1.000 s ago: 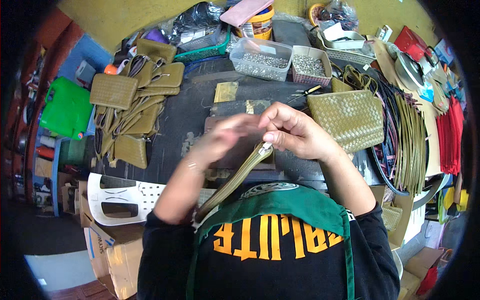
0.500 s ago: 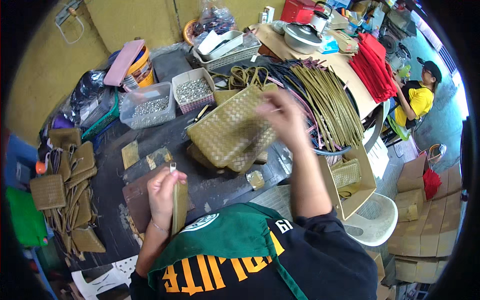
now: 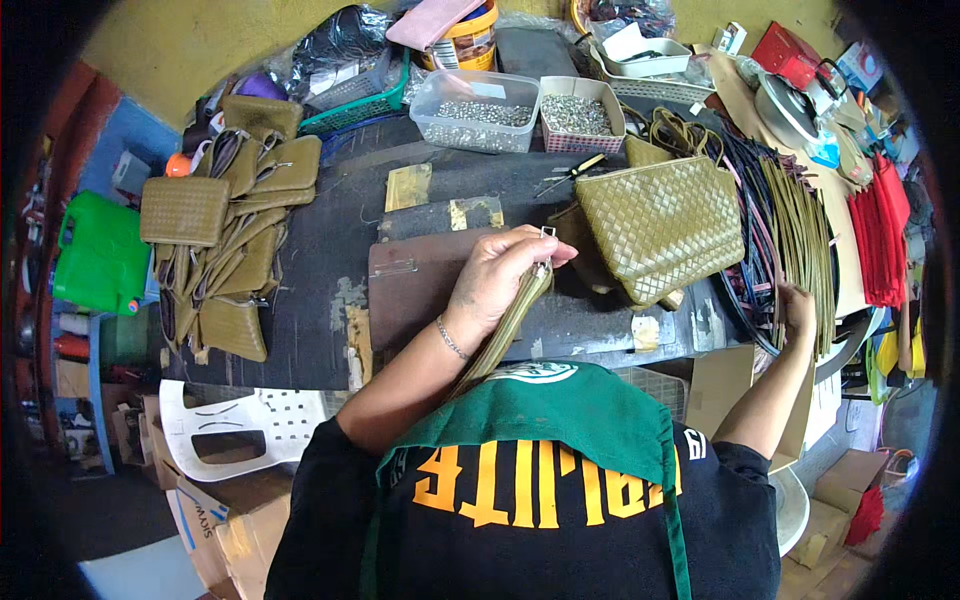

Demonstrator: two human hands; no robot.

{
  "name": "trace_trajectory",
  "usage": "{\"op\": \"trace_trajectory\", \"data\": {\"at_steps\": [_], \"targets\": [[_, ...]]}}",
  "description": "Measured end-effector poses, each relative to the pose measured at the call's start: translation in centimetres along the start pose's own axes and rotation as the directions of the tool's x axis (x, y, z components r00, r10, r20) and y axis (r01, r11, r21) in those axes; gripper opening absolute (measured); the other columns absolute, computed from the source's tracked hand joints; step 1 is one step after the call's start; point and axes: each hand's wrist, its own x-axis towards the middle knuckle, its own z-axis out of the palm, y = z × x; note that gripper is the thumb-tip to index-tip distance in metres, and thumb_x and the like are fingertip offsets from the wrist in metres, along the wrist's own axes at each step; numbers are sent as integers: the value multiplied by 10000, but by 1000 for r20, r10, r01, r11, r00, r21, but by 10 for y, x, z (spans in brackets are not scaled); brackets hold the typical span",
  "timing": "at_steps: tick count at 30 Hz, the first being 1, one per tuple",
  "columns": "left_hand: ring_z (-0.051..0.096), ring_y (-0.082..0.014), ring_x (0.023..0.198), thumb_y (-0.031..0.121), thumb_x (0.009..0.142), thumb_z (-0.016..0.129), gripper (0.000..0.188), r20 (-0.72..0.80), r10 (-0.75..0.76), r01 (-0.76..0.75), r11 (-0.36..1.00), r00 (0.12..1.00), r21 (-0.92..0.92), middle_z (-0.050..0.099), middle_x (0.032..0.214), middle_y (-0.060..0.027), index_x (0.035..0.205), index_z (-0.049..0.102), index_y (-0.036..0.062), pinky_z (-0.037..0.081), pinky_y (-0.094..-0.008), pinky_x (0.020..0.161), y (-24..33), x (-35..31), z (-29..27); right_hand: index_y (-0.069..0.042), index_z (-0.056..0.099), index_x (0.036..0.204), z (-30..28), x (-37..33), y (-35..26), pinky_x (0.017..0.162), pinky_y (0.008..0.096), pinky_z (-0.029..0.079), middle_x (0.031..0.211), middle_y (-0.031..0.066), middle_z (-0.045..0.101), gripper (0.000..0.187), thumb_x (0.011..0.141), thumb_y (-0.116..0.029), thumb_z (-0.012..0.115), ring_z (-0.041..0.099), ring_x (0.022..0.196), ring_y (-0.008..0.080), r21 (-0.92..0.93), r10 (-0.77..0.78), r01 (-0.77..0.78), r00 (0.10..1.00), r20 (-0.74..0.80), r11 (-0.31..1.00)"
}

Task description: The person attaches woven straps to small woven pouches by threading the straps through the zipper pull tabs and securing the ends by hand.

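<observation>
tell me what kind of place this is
Most likely a small workshop making woven bags and pouches. The left hand holds an olive zip pouch over a dark worktable, a stack of finished olive pouches lies to the left, and tubs of metal fittings sit at the back.

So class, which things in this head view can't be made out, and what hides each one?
- Pouch in the left hand: lower end hidden behind the green apron.
- Right hand: fingertips lost among the straps.
- Contents of the clear tub: too small.
- Frame rim: blacked out by fisheye.
</observation>
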Motion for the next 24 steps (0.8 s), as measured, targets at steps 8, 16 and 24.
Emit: {"op": "trace_trajectory", "data": {"at_steps": [8, 16, 24], "targets": [[533, -123, 744, 121, 792, 503, 196, 108, 105, -120, 982, 989, 146, 584, 781, -76, 794, 625, -33, 403, -228, 686, -2, -7, 2, 32, 456, 1093, 108, -139, -158, 541, 163, 439, 872, 47, 538, 305, 804, -52, 509, 524, 635, 86, 868, -505, 32, 824, 257, 496], [530, -79, 704, 121, 827, 515, 178, 149, 175, -221, 891, 973, 397, 582, 779, -46, 876, 604, -25, 415, -200, 616, 4, -19, 8, -32, 493, 952, 204, -195, -207, 619, 218, 420, 807, 35, 543, 163, 827, -135, 508, 532, 711, 95, 721, -515, -33, 678, 525, 692], [542, -79, 720, 104, 821, 526, 137, 138, 174, -216, 889, 975, 403, 597, 826, -63, 843, 586, -17, 433, -203, 624, -1, -20, 6, -26, 475, 998, 213, -196, -213, 632, 236, 446, 829, 45, 536, 193, 830, -119, 495, 549, 724, 130, 651, -517, 27, 633, 576, 758]]}}
